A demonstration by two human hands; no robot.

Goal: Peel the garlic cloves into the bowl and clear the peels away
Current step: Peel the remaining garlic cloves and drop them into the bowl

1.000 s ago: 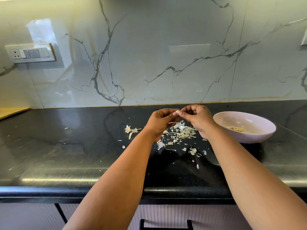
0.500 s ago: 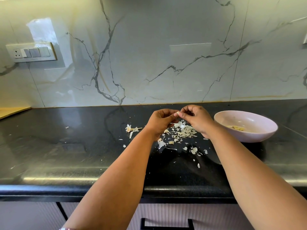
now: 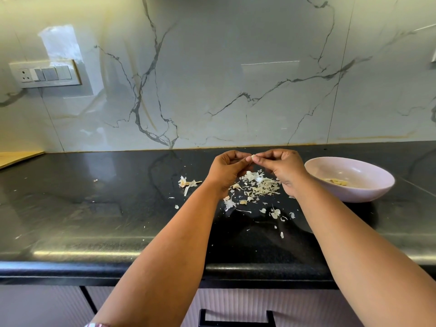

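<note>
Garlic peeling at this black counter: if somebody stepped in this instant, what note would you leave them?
Left hand and right hand: both pinch one small pale garlic clove, held above the counter.
Pale lilac ceramic bowl: to the right, with a few peeled yellowish cloves inside.
Papery white peels: scattered on the black stone countertop beneath the hands; a dry garlic stem piece lies left.
Done: some cloves peeled.
Left: finish this clove, drop it into the bowl, clear the peels.
</note>
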